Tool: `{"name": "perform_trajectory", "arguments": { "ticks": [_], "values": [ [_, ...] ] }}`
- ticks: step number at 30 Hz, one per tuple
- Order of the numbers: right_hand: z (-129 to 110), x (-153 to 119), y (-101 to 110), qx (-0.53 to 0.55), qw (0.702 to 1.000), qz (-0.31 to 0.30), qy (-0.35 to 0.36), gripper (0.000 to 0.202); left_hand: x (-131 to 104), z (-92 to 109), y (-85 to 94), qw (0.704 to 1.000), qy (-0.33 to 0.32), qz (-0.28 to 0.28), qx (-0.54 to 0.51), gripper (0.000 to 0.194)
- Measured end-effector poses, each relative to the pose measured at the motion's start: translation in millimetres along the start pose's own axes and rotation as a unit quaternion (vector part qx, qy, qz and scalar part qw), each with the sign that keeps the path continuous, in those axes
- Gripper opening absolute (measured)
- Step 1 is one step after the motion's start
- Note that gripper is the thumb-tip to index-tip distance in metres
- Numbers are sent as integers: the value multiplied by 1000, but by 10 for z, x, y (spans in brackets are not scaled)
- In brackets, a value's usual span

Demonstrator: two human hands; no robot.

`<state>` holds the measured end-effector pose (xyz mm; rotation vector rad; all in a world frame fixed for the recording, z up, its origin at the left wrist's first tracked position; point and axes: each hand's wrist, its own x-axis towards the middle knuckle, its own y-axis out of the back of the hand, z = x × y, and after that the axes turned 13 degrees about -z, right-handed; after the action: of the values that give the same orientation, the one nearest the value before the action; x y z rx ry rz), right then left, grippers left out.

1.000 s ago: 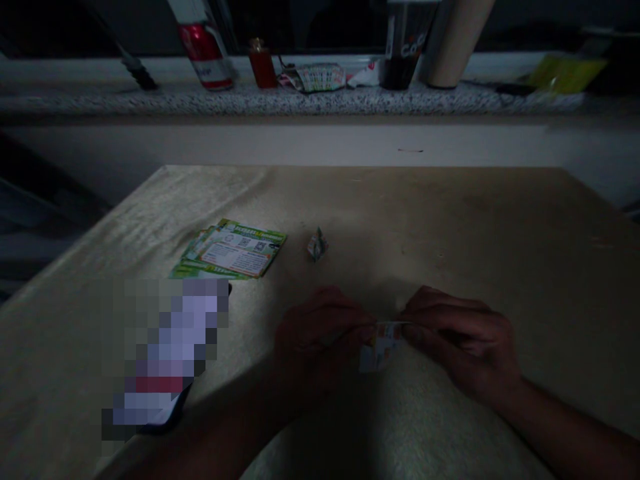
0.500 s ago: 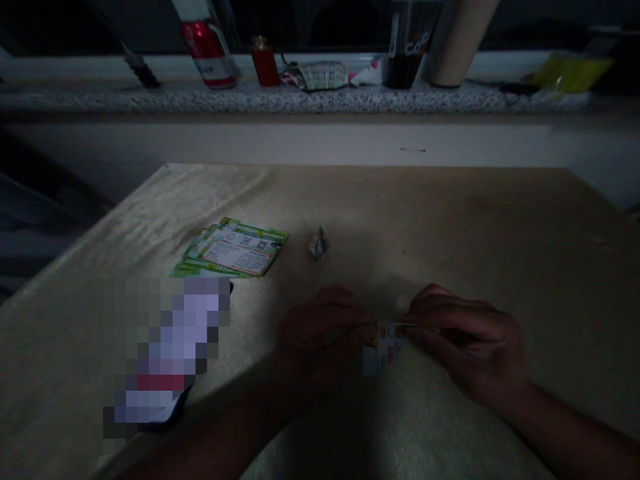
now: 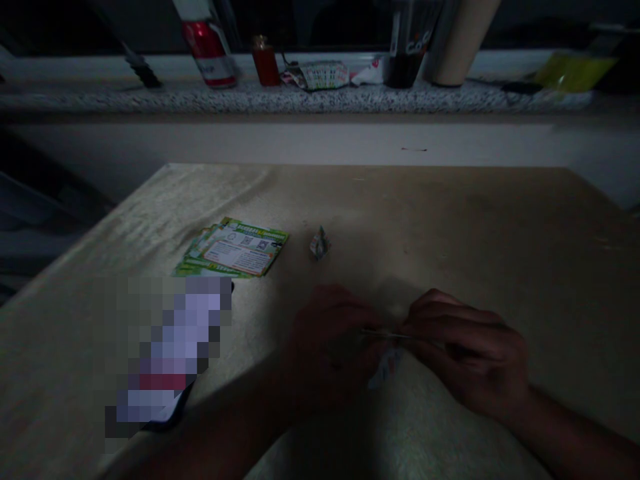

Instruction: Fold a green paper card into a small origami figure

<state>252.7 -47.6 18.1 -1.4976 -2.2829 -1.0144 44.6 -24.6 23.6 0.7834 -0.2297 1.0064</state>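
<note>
A small printed piece of paper (image 3: 384, 371) is pinched between my two hands, over the right-of-centre part of the table. My left hand (image 3: 337, 347) grips its left side and hides much of it. On the other side, my right hand (image 3: 465, 343) is closed on the paper's right end, thumb and fingers pressed together. The paper's upper edge shows as a thin line between the fingertips. Beyond my left hand, a small folded paper piece (image 3: 319, 245) stands on the table. Left of that lies a fanned stack of green and white leaflets (image 3: 240, 247).
A phone (image 3: 175, 360) with a blurred-out screen lies at the left of the table (image 3: 450, 213). On the stone sill (image 3: 320, 101) behind stand a red can (image 3: 209, 57), an orange bottle (image 3: 265, 63), a dark drink glass (image 3: 404, 60) and a cardboard tube (image 3: 463, 43).
My left hand has shifted slightly right, towards my right hand, and covers more of the paper. The paper's hanging part looks tilted and shows less of its face.
</note>
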Motion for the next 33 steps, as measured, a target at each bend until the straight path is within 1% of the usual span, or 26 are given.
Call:
{"name": "perform_trajectory", "arguments": {
  "ticks": [2, 4, 9, 12, 17, 19, 23, 28, 30, 33],
  "values": [
    [0, 13, -12, -4, 1000, 1, 4, 32, 2, 2, 3, 1000, -23, -11, 19, 6],
    [-1, 25, -24, -7, 1000, 8, -1, 30, -9, 1, 8, 999, -27, -12, 24, 5],
    [11, 30, -31, 7, 1000, -1, -29, 26, -58, -15, 7, 1000, 6, 7, -5, 6],
    [26, 35, -20, 16, 999, -1, -30, 28, -78, -42, 1, 999, 25, 21, -40, 6],
    [32, 39, -8, 0, 1000, -8, -24, 24, -87, -53, -8, 994, 67, 8, -86, 7],
    [22, 32, -4, -7, 1000, -12, -25, 23, -76, -31, -16, 991, 82, 17, -104, 6],
    [9, 15, -2, -8, 999, -18, -32, 22, -57, 6, -33, 978, 133, 29, -156, 4],
    [40, 21, -23, 10, 997, -31, -64, 16, -75, -9, -26, 955, 186, 29, -231, 7],
    [49, 29, -28, 17, 997, -39, -61, 15, -80, -16, -22, 948, 204, 22, -242, 6],
    [42, 36, -23, -1, 997, -49, -58, 13, -75, -23, -28, 935, 237, 14, -264, 5]
  ]
}}
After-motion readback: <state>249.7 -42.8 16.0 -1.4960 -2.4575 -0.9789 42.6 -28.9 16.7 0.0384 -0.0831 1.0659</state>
